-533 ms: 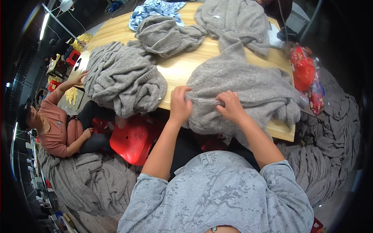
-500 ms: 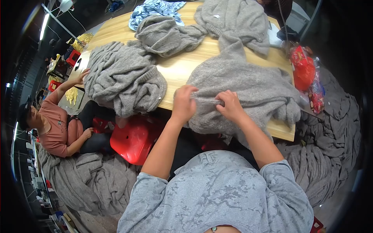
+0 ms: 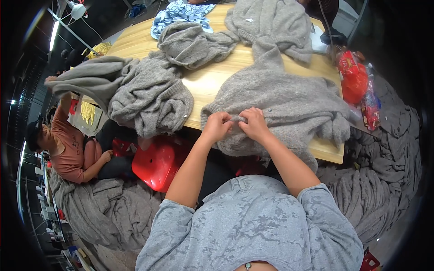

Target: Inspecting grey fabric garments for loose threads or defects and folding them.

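Head camera, looking down: the person's left hand point(image 3: 217, 127) has its thumb and fingers pinched on a fold of grey knit fabric, and the right hand point(image 3: 254, 123), just beside it, pinches the same fold, so a short stretch of cloth lies between the two sets of fingertips. That cloth is part of a soft grey knit garment point(image 3: 289, 92) spread loosely over the near right part of a pale wood-grain counter point(image 3: 199, 86), its lower folds hanging over the near edge. A small dark round spot point(image 3: 270, 109) shows on it, near the right hand. To the left along the same edge sits a rumpled grey knit pile point(image 3: 151, 90) with a ribbed band. Behind, toward the far side, are a bunched grey knit piece point(image 3: 192, 45), a blue patterned cloth point(image 3: 181, 17) and another grey knit garment point(image 3: 273, 27). Past the counter's right end is a red plastic bag point(image 3: 353, 79). A red stool point(image 3: 158, 162) stands below the near edge, left of the person. Farther left, a seated co-worker point(image 3: 72, 151) in a salmon-pink top and dark cap has one arm raised, lifting a sheet of grey fabric point(image 3: 90, 79). Heaps of grey knit lie low on both sides, a left heap point(image 3: 113, 210) and a right heap point(image 3: 384, 167).
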A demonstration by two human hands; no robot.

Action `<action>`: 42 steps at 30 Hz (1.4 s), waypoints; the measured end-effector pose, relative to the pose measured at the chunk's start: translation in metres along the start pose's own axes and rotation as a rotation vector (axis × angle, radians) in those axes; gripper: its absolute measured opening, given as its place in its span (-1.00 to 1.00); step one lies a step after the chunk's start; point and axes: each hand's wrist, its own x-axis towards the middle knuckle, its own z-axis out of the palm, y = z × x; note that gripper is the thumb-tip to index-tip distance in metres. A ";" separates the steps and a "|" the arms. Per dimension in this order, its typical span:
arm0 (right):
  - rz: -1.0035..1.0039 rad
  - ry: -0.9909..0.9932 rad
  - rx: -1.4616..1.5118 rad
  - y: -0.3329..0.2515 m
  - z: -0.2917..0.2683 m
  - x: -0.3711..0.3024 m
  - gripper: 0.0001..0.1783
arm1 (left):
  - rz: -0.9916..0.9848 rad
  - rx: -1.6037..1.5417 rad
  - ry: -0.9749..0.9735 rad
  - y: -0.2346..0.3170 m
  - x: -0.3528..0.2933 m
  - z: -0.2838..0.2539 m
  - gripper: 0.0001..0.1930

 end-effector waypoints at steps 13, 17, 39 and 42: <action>-0.354 0.087 -0.170 0.001 -0.001 -0.018 -0.84 | 0.112 -0.143 -0.134 -0.031 -0.004 0.011 -0.92; -0.338 0.066 -0.159 0.002 0.002 -0.022 -0.89 | 0.276 -0.101 -0.269 -0.033 -0.004 0.014 -0.89; -0.263 -0.153 -0.202 -0.003 -0.024 -0.015 -0.83 | 0.418 0.056 -0.141 -0.025 -0.010 0.016 -0.78; -0.110 -0.359 0.037 -0.005 -0.035 -0.002 -0.75 | 0.430 0.072 -0.097 -0.025 -0.013 0.019 -0.82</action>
